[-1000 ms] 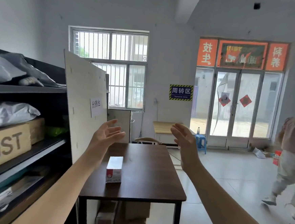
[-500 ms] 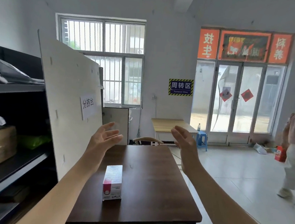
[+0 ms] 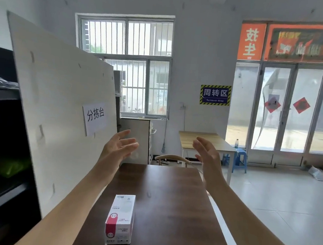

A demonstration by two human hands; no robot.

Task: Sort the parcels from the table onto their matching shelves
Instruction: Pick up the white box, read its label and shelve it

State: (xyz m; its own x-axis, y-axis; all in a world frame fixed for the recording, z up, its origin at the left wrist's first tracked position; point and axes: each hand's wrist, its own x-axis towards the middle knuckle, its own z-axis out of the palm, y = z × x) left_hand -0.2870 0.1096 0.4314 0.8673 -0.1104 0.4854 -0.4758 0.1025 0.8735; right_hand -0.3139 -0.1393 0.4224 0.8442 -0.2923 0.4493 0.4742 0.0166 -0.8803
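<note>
A small white and pink box (image 3: 120, 219) lies near the front of the dark brown table (image 3: 173, 206). My left hand (image 3: 118, 147) and my right hand (image 3: 207, 155) are raised above the table's far end, palms facing each other, fingers spread, holding nothing. Both hands are well beyond the box and not touching it. Dark metal shelves (image 3: 0, 167) stand at the left, with a grey bag on an upper level and something green lower down.
A tall white board (image 3: 57, 104) with a paper label stands between the shelves and the table. A chair back (image 3: 173, 159) sits behind the table, and a light wooden table (image 3: 205, 142) and blue stool (image 3: 240, 159) farther back. Tiled floor opens to the right.
The view has moved closer to the table, so the box now appears nearer and lower. My hands stay raised and open. The person at the right is out of sight.
</note>
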